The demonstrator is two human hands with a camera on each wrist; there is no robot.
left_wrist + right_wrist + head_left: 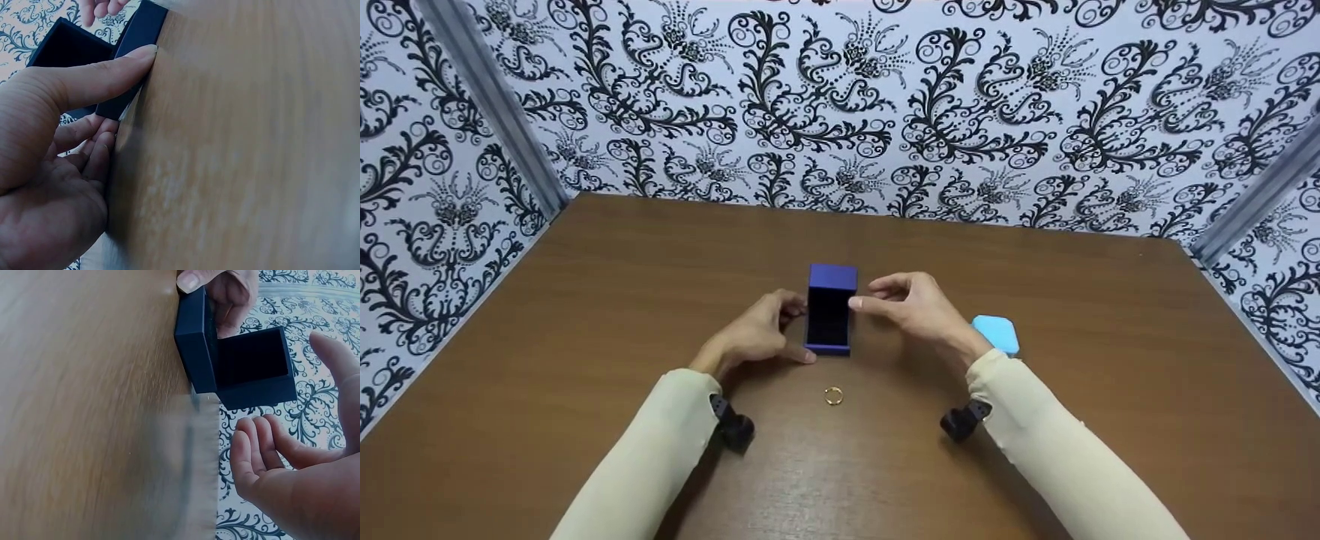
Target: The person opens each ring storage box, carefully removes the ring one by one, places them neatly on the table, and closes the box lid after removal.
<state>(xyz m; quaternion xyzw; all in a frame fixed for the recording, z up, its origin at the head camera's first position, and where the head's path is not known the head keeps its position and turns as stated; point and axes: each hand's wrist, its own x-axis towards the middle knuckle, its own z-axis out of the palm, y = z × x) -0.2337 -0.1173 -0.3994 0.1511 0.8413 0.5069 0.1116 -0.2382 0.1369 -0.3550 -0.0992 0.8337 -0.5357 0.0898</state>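
- Left hand (757, 330): partly closed at the left side of the box (833, 277). Its thumb lies on the box's low flat part, and bent fingers touch the end of that part, so it grips the box there.
- Right hand (919, 307): spread at the right of the box, thumb well apart from the lightly bent fingers, holding nothing. In the right wrist view a narrow gap parts both thumb and fingers from the box.
- The box stands opened on the table (840, 465), its low part flat on the wood, its deep part upright with the dark hollow facing the person.
- Ring (834, 403): on the table, near the box on the person's side, touched by neither hand.
- Case (995, 332): light blue, right of the box, beyond the right wrist and partly hidden by it.
- Edges: the table's far edge runs behind the box along the patterned wall (840, 97), with a stretch of wood between. The side edges lie well apart from the box, left and right.
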